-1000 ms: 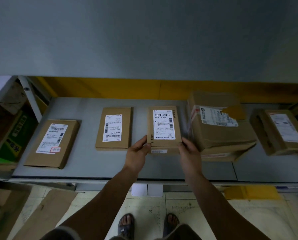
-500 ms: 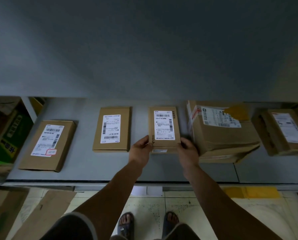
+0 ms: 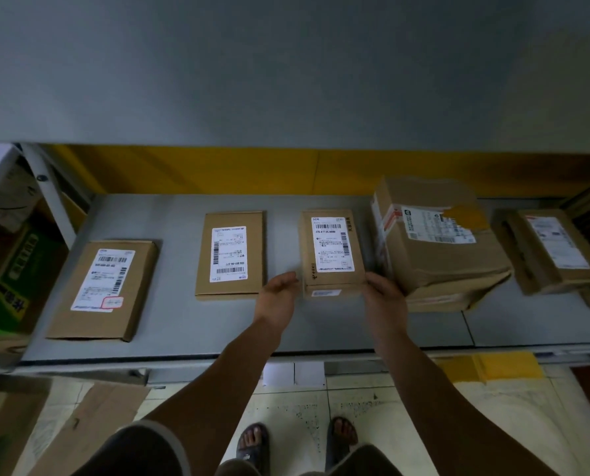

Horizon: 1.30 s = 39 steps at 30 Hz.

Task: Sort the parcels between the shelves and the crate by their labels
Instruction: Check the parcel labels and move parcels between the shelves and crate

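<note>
- a small flat brown cardboard parcel with a white barcode label [image 3: 331,250] lies on the grey metal shelf [image 3: 170,324] at the centre of the frame, label up.
- the left hand [image 3: 275,297] sits at the parcel's lower left corner, fingers loosely curled and open; whether it touches the box cannot be told.
- the right hand [image 3: 384,298] rests against the parcel's lower right corner, thumb at the edge; its grip looks loose, not closed around the box.
- left of centre lies a second flat brown parcel with an upside-down label [image 3: 230,254], and further left a wider flat brown parcel with a red-stamped label [image 3: 103,290].
- just right of the parcel stands a bulky crumpled brown carton with yellow tape [image 3: 437,235], on flatter boxes.
</note>
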{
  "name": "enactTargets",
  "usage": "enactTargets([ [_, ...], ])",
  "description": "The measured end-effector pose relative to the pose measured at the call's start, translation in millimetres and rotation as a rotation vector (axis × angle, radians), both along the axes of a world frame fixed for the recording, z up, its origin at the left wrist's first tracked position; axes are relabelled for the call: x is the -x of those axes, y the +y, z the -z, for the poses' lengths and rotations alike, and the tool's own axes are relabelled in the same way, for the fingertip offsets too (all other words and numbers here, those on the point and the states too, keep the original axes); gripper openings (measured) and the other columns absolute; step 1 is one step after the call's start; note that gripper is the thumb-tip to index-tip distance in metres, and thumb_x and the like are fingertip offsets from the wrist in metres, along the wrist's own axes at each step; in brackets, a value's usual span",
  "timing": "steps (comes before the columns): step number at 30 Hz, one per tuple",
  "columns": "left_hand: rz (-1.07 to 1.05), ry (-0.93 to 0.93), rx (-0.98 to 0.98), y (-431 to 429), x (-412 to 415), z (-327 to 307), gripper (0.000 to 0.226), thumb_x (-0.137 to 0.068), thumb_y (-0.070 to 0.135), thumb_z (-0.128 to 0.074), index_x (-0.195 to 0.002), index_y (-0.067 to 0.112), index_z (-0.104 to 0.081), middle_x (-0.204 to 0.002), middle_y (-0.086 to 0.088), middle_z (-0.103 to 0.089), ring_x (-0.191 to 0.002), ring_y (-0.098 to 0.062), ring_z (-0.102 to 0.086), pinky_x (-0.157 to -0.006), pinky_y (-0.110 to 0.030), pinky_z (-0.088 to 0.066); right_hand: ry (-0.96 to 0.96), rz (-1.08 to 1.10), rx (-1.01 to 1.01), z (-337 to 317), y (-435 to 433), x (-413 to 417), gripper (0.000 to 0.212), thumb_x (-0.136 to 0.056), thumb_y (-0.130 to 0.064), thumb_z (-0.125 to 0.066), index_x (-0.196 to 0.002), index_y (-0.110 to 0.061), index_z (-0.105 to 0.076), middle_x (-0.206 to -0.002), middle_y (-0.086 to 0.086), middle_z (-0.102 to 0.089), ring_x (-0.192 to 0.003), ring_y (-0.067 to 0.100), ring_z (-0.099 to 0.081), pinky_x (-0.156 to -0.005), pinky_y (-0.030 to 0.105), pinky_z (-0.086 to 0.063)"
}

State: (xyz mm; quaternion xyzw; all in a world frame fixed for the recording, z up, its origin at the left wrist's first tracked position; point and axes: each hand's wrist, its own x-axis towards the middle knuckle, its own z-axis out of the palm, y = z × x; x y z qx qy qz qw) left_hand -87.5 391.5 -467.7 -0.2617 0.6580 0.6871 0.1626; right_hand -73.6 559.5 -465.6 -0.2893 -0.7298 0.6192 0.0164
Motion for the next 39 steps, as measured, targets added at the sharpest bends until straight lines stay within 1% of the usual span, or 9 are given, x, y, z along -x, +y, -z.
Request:
enactTargets([
  [4, -0.007, -0.005, -0.052, -26, -13, -2, 0.019, -0.094, 0.007, -0.057, -0.1, 0.022, -0.067, -0.112, -0.004, -0.066, -0.104, -0.019, -0.061, -0.081, -0.024, -0.049, 0.028, 0.042, -0.024, -1, -20, -19, 0.022, -0.093, -0.004, -0.053, -0.101, -0.017, -0.07, -0.092, -0.003, -0.065, -0.083, 0.01, -0.06, -0.074, 0.022, -0.048],
  [7, -0.019, -0.005, -0.075, -37, -20, -6, 0.023, -0.094, 0.004, -0.057, -0.114, 0.009, -0.066, -0.107, -0.005, -0.066, -0.096, -0.017, -0.061, -0.073, -0.019, -0.046, 0.051, 0.073, -0.022, 1, -34, -26, 0.021, -0.092, -0.006, -0.055, -0.088, -0.02, -0.069, -0.081, -0.004, -0.063, -0.069, 0.007, -0.055, -0.068, 0.022, -0.045],
  [11, -0.042, -0.004, -0.077, -63, -31, -9, 0.024, -0.095, 0.004, -0.055, -0.116, 0.009, -0.065, -0.11, -0.007, -0.066, -0.091, -0.015, -0.061, -0.072, -0.019, -0.045, 0.048, 0.078, 0.044, -5, -68, -33, 0.02, -0.094, -0.007, -0.055, -0.096, -0.02, -0.07, -0.074, -0.003, -0.059, -0.061, 0.011, -0.05, -0.047, 0.013, -0.038],
  [14, -0.064, -0.018, -0.068, -77, -40, -8, 0.024, -0.095, 0.007, -0.056, -0.116, 0.007, -0.066, -0.111, -0.006, -0.067, -0.086, -0.012, -0.062, -0.071, -0.019, -0.046, 0.029, 0.017, 0.079, -6, -85, -38, 0.02, -0.093, -0.007, -0.056, -0.094, -0.021, -0.071, -0.075, -0.005, -0.062, -0.063, 0.011, -0.052, -0.054, 0.019, -0.041],
  [22, -0.195, -0.015, -0.014, -97, -48, -15, 0.012, -0.095, 0.013, -0.058, -0.101, 0.018, -0.067, -0.112, -0.007, -0.068, -0.097, -0.018, -0.064, -0.083, -0.029, -0.047, -0.065, -0.202, 0.138, -6, -100, -30, 0.014, -0.093, -0.014, -0.061, -0.093, -0.023, -0.072, -0.087, -0.012, -0.066, -0.083, 0.009, -0.06, -0.093, 0.04, -0.051],
  [27, -0.248, 0.043, 0.108, -109, -46, -20, 0.013, -0.097, 0.016, -0.056, -0.094, 0.025, -0.066, -0.114, -0.008, -0.066, -0.107, -0.025, -0.061, -0.101, -0.041, -0.046, -0.154, -0.31, 0.158, -2, -115, -11, 0.016, -0.092, -0.016, -0.062, -0.097, -0.027, -0.071, -0.101, -0.006, -0.067, -0.099, 0.017, -0.062, -0.1, 0.039, -0.05],
  [32, -0.304, 0.07, 0.167, -128, -39, -16, 0.034, -0.097, 0.015, -0.055, -0.13, 0.015, -0.054, -0.127, -0.003, -0.057, -0.121, -0.021, -0.052, -0.094, -0.026, -0.039, -0.231, -0.395, 0.13, -1, -132, -5, 0.025, -0.094, -0.017, -0.061, -0.118, -0.025, -0.062, -0.101, -0.006, -0.059, -0.105, 0.019, -0.059, -0.1, 0.036, -0.045],
  [35, -0.232, 0.005, 0.156, -141, -27, -12, 0.053, -0.097, 0.017, -0.055, -0.147, 0.018, -0.037, -0.148, -0.006, -0.042, -0.135, -0.025, -0.04, -0.103, -0.032, -0.036, -0.229, -0.431, 0.142, -7, -144, 2, 0.019, -0.096, -0.016, -0.057, -0.109, -0.031, -0.054, -0.087, -0.012, -0.052, -0.09, 0.011, -0.053, -0.095, 0.034, -0.042],
  [39, -0.106, -0.064, 0.156, -151, -17, -11, 0.054, -0.098, 0.024, -0.055, -0.147, 0.017, -0.035, -0.147, -0.008, -0.043, -0.131, -0.027, -0.043, -0.105, -0.037, -0.034, -0.279, -0.375, 0.157, -3, -159, 10, 0.021, -0.096, -0.019, -0.057, -0.117, -0.023, -0.058, -0.088, -0.007, -0.056, -0.085, 0.011, -0.053, -0.094, 0.039, -0.045],
])
